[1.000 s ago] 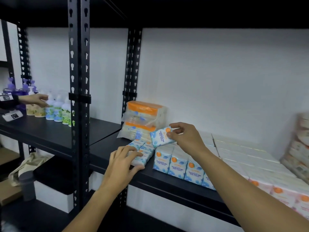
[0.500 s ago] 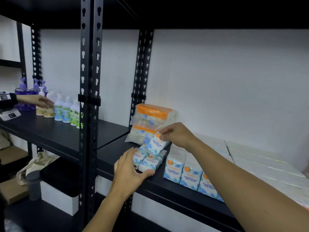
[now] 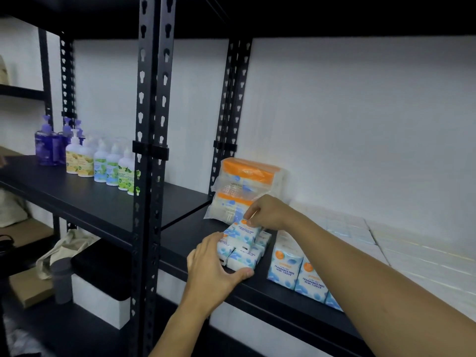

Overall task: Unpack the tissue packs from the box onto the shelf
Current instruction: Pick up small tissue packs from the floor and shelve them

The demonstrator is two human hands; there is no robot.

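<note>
A small pile of blue-and-white mini tissue packs (image 3: pixel 246 256) lies flat near the front of the black shelf (image 3: pixel 288 295). My left hand (image 3: pixel 215 269) cups the pile's front-left side, thumb along its front edge. My right hand (image 3: pixel 268 211) pinches one tissue pack (image 3: pixel 243 231) by its top end, resting it on the pile. To the right, a row of upright tissue packs (image 3: pixel 296 273) stands at the shelf's front. The box is not in view.
A larger orange-topped tissue bundle in clear wrap (image 3: pixel 244 186) leans at the back beside the black upright post (image 3: pixel 230 112). White flat packs (image 3: pixel 386 243) cover the shelf to the right. Pump bottles (image 3: pixel 103 163) stand on the left shelf behind the front post (image 3: pixel 152 176).
My right hand has brought its tissue pack down and left onto the pile. The left hand stays at the pile's front. Another person's hand at the far left has gone from view.
</note>
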